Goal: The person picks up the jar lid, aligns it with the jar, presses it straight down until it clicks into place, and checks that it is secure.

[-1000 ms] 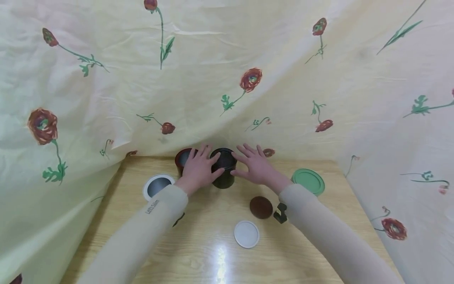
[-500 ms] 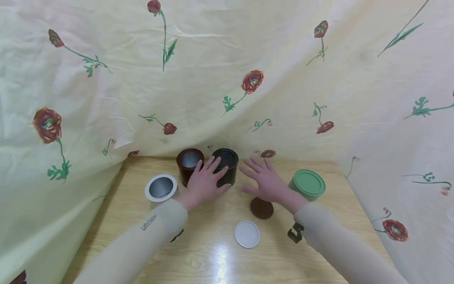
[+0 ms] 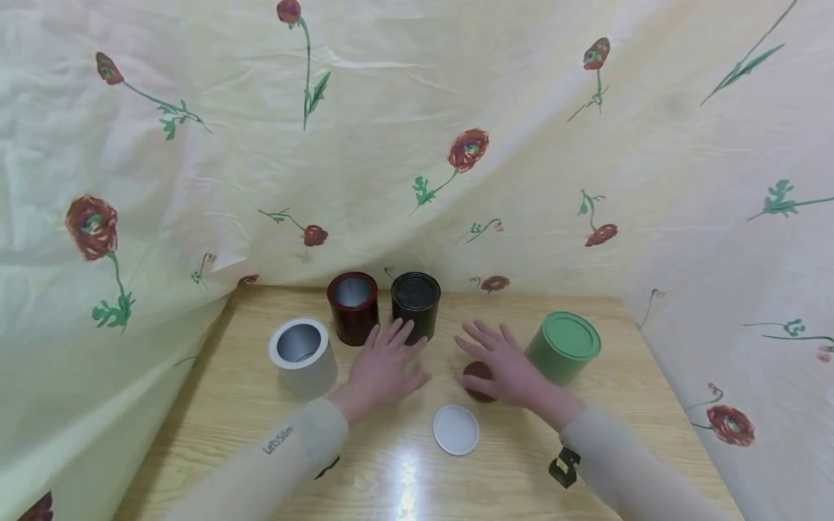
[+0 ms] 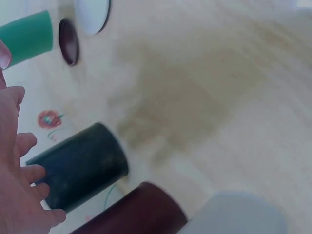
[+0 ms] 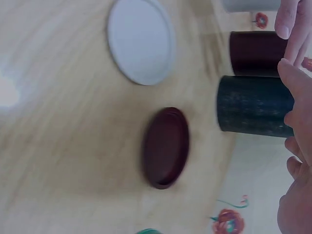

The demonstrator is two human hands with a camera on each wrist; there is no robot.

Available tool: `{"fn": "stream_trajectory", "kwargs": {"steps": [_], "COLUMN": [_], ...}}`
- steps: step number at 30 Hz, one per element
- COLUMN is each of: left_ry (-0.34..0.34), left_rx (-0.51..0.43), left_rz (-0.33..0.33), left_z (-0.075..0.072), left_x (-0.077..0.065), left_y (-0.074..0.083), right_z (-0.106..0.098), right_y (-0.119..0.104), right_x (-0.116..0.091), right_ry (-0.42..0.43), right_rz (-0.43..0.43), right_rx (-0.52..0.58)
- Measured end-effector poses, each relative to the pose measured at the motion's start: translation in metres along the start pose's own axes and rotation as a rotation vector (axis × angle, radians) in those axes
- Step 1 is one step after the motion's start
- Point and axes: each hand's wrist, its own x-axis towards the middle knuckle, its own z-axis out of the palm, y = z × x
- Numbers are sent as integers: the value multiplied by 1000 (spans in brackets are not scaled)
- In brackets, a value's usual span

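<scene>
My left hand (image 3: 384,365) hovers over the table with fingers spread, holding nothing. Just beyond its fingertips stands a black can (image 3: 417,297), topped with a black lid. A dark red can (image 3: 353,318) without a lid stands left of it, and a white can (image 3: 306,365), also uncovered, is nearer on the left. My right hand (image 3: 502,365), its fingers spread and holding nothing, overlaps the dark red lid (image 3: 478,380) in the head view. In the right wrist view that lid (image 5: 166,148) lies beside the white lid (image 5: 141,41). A green can (image 3: 563,347) with its lid on stands right of my right hand.
The wooden table (image 3: 365,477) meets a flowered cloth (image 3: 365,159) along its back edge, and the cloth also hangs at both sides. Near the middle front lies the white lid, close to both forearms. A dark wrist camera (image 3: 564,467) sits on my right wrist.
Both hands have drawn back toward me from the black can, the right one also moving rightward. The cans, at first partly covered by the hands and sleeves, now show more fully.
</scene>
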Motion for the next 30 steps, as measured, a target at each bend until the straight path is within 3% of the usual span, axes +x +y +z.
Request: {"fn": "stream_trajectory", "kwargs": {"steps": [4, 13, 30], "left_ry": [1, -8, -20], "left_rx": [-37, -3, -126], "left_rz": [33, 83, 131], "left_z": [19, 44, 76], "left_x": [-7, -19, -35], "left_y": [2, 9, 8], "right_z": [10, 27, 47], "right_y": [2, 7, 12], "right_x": [-13, -38, -66], "right_ry": [-9, -10, -46], "right_rz": [0, 18, 18], "right_rx": [20, 38, 26]}}
